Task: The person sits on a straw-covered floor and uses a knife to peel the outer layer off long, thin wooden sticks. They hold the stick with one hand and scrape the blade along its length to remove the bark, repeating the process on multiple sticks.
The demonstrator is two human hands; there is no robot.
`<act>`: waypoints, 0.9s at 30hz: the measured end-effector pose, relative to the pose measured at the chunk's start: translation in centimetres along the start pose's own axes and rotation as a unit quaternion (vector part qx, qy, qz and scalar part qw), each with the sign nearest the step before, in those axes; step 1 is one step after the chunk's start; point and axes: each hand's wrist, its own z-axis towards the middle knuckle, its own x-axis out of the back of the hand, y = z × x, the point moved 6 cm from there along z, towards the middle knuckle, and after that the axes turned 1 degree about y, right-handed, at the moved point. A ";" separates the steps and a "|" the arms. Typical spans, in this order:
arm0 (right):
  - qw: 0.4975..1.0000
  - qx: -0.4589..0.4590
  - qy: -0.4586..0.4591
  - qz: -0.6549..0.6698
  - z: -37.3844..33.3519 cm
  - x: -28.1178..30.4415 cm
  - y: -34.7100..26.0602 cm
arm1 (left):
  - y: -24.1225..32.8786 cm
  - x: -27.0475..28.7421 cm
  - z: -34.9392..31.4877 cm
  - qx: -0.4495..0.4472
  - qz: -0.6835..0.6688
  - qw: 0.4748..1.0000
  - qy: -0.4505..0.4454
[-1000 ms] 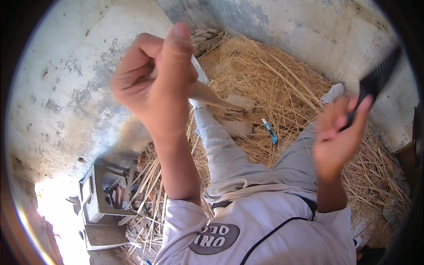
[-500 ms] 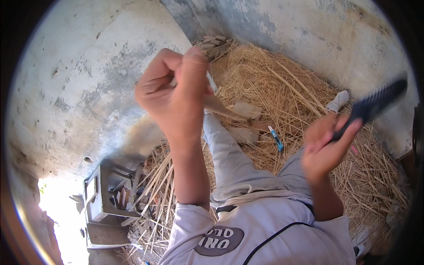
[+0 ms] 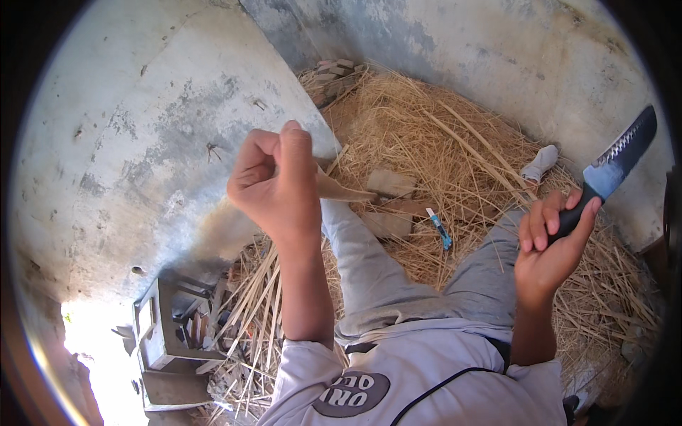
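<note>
My left hand [image 3: 275, 186] is raised in front of me, its fingers curled and thumb pressed on top. From behind it a tan wooden strip [image 3: 344, 190] sticks out to the right; the hand seems closed around this strip, though the gripped part is hidden. Out to the right, my right hand [image 3: 550, 238] grips the black handle of a knife [image 3: 616, 162]. Its broad dark blade has a serrated edge and points up and away to the right, apart from the strip.
A blue box cutter [image 3: 440, 231] lies on the straw [image 3: 405, 113] between my legs, near wooden blocks [image 3: 391, 183]. Bare walls [image 3: 497, 64] rise ahead and left. A battered cabinet [image 3: 160, 334] and loose split sticks [image 3: 256, 305] are at lower left.
My right hand has moved right and a little down with the knife, which is now sharp instead of blurred. My left hand is lower, and the strip's end has shifted left.
</note>
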 end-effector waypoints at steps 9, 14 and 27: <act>0.798 -0.429 -0.292 -0.306 -7.1 -1.1 16.6 | -0.5 1.0 1.4 0.026 0.010 0.999 0.022; 0.963 -0.194 -0.151 -0.111 0.7 -4.9 8.8 | -1.1 3.6 2.2 0.012 -0.002 0.999 0.040; 0.977 -0.118 -0.148 -0.103 2.5 -5.0 7.4 | -2.6 1.5 3.3 0.029 0.020 0.999 0.004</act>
